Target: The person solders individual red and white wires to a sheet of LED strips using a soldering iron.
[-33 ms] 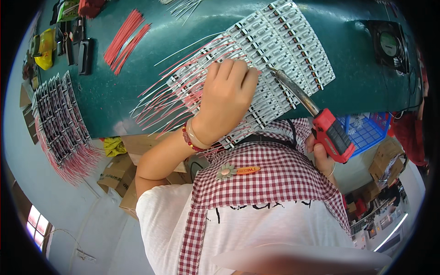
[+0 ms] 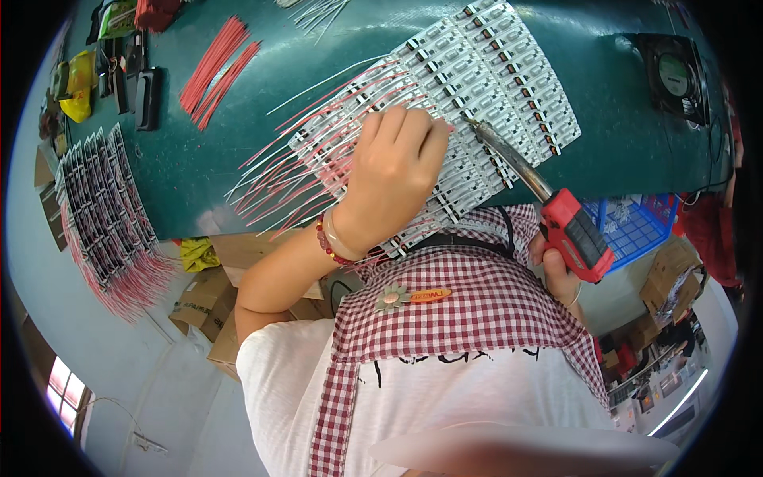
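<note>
A large panel of small white circuit boards (image 2: 509,79) lies slanted on the green table. Red and white wires (image 2: 278,187) fan out from its left part. Over the middle of the panel is my left hand (image 2: 395,175), its fingers curled together in a pinch; what the fingertips hold is hidden. My right hand (image 2: 559,274) grips the red and black handle of a soldering iron (image 2: 574,234) from below. The iron's metal tip reaches up and left to the boards, a little to the right of my left fingertips.
Bundles of red wires (image 2: 214,67) lie at the back left, white wires (image 2: 322,14) farther back. Wired boards (image 2: 107,211) hang over the left table edge. A black fan (image 2: 674,78) stands at right, a blue basket (image 2: 636,230) below the table edge. Cardboard boxes (image 2: 203,300) sit below left.
</note>
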`<state>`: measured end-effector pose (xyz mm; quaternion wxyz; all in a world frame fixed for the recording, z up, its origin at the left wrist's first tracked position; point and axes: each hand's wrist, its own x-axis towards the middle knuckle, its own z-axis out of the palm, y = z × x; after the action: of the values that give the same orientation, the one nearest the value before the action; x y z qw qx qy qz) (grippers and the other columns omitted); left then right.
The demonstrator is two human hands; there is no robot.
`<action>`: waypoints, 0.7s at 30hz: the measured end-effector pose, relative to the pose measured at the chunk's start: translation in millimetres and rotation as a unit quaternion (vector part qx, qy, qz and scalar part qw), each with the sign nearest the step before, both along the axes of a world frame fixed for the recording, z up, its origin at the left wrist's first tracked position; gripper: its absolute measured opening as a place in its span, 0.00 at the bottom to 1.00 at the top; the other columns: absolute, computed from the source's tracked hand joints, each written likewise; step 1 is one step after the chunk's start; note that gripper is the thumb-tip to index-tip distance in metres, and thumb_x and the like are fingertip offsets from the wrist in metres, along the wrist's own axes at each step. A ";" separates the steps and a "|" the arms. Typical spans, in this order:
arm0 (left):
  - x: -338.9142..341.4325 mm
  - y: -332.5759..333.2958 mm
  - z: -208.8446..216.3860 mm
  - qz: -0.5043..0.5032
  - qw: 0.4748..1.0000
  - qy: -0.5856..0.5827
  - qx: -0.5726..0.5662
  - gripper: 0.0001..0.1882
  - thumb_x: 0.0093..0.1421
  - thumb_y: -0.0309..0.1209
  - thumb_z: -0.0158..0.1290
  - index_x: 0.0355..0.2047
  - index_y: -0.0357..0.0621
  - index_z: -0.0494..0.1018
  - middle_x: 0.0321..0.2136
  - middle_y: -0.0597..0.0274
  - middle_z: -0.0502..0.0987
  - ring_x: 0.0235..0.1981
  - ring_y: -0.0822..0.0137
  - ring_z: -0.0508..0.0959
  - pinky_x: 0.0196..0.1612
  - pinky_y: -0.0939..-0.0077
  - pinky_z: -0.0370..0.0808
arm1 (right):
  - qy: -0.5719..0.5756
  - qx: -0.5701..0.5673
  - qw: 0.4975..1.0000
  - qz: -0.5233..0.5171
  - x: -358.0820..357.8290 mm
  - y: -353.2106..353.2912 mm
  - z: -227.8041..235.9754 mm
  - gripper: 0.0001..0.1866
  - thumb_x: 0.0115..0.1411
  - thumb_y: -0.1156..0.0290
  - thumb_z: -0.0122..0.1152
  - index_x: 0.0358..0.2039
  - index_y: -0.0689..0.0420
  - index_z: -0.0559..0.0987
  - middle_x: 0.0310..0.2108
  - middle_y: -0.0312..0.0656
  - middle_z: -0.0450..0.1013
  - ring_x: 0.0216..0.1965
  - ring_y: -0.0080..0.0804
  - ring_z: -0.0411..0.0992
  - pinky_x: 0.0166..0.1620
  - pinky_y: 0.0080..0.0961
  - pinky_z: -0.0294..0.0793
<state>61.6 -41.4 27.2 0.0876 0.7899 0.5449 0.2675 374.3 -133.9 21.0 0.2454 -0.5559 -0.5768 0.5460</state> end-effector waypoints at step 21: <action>8.7 -7.7 -7.1 0.016 0.997 -0.016 -0.067 0.07 0.49 0.22 0.56 0.30 0.36 0.77 0.25 0.58 0.68 0.30 0.60 0.70 0.35 0.68 0.68 | -0.105 0.039 0.993 0.041 6.2 -4.5 -5.7 0.12 0.50 0.70 0.66 0.36 0.60 0.82 0.30 0.44 0.78 0.28 0.37 0.76 0.32 0.30 0.74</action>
<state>70.3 -49.1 20.1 0.1451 0.7691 0.5724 0.2445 380.5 -138.4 15.3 0.1824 -0.5762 -0.6422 0.4715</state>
